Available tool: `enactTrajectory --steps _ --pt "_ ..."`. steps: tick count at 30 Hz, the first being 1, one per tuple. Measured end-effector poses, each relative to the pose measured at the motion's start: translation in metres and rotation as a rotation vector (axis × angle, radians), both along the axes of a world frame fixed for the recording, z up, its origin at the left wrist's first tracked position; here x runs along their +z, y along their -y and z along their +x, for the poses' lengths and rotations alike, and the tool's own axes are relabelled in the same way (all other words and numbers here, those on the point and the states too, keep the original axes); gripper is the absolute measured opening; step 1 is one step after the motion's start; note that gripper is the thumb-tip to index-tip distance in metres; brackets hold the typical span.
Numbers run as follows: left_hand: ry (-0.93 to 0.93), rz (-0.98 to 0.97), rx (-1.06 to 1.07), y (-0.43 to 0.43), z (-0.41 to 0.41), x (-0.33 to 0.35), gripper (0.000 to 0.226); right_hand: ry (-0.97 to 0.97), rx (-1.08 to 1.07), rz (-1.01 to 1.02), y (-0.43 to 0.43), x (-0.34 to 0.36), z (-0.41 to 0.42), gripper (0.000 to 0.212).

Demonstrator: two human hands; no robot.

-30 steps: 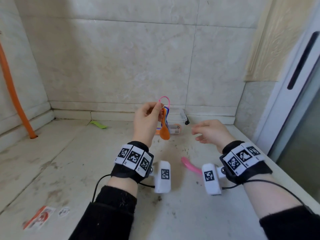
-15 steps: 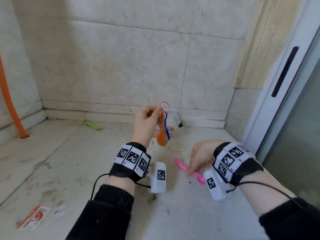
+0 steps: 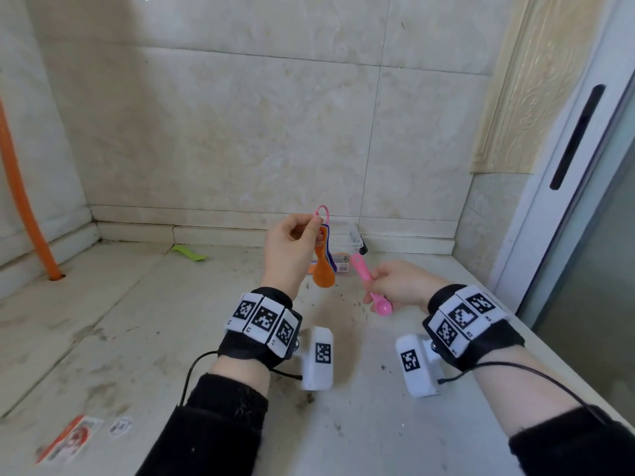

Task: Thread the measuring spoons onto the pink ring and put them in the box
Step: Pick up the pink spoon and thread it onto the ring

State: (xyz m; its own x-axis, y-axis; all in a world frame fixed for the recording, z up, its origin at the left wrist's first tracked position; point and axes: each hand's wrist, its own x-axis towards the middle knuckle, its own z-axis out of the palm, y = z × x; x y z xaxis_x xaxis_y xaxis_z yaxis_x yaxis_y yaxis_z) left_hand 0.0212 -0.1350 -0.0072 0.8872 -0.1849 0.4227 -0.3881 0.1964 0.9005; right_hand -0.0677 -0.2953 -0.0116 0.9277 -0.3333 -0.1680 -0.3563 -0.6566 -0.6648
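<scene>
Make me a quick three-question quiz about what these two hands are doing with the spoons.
1. True or false: the pink spoon already hangs on the pink ring.
2. Which hand grips the pink spoon? A. left B. right
3. Fill in: the frontmost spoon hanging from the ring is ____.
Key: 1 false, the right hand holds it apart from the ring; 2 B; 3 orange, the orange spoon hangs from the ring, which the left hand pinches.
</scene>
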Motion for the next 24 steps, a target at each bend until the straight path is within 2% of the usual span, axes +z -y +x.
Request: enactTrajectory --steps 5,7,12,17,24 --pt "-0.026 -0.012 0.017 -0.002 0.003 -0.002 0.013 0.365 -0.089 0.378 -0.01 0.002 0.01 0.03" --pt "-0.063 -0.029 0.003 -0.002 0.006 -0.002 0.013 0.462 -0.106 0.457 -0.014 0.001 0.014 0.031" --pt "-0.114 -0.028 0.035 -0.002 0.012 -0.006 0.013 0.583 -0.083 0.592 -0.025 -0.003 0.022 0.056" --pt "-0.126 -0.021 0.051 0.0 0.014 -0.009 0.013 0.643 -0.049 0.667 -0.024 -0.005 0.022 0.017" --pt "-0.187 -0.059 -0.034 0.001 0.013 -0.009 0.011 0.633 0.065 0.653 -0.031 -0.006 0.019 0.009"
